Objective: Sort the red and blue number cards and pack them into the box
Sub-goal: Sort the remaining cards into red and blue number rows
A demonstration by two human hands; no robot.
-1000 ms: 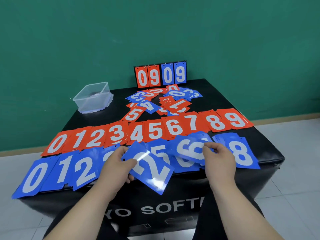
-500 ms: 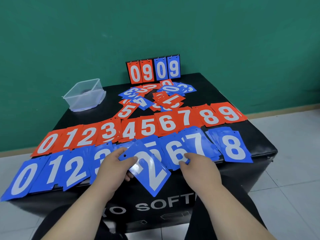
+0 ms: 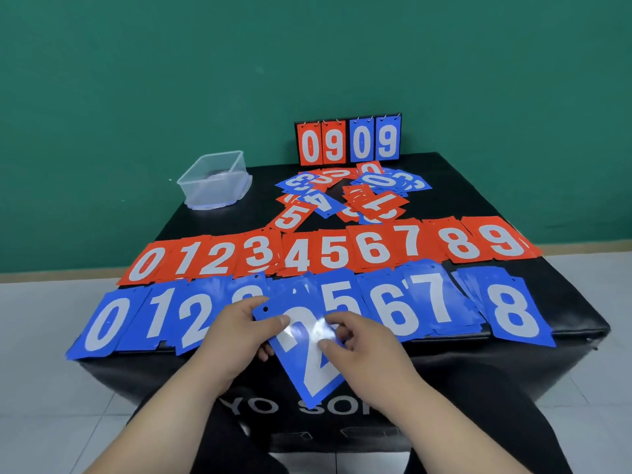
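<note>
A row of red number cards [image 3: 328,254] from 0 to 9 lies across the black table [image 3: 564,313]. In front of it lies a row of blue number cards [image 3: 424,302] from 0 to 8. My left hand [image 3: 236,336] and my right hand [image 3: 369,343] both pinch a tilted blue 2 card [image 3: 309,371] over the table's front edge. The hands hide the blue cards around 3 and 4. A loose pile of mixed red and blue cards [image 3: 355,193] sits behind the rows. The clear plastic box [image 3: 215,181] stands at the back left.
A small flip scoreboard [image 3: 348,140] showing 09 in red and 09 in blue stands at the table's back edge against the green wall. Blue cards overhang the table's front left corner. Grey tiled floor surrounds the table.
My right hand left the blue 6 and 7 cards and came left onto the blue 2 card, which my left hand kept holding. The camera view shifted slightly.
</note>
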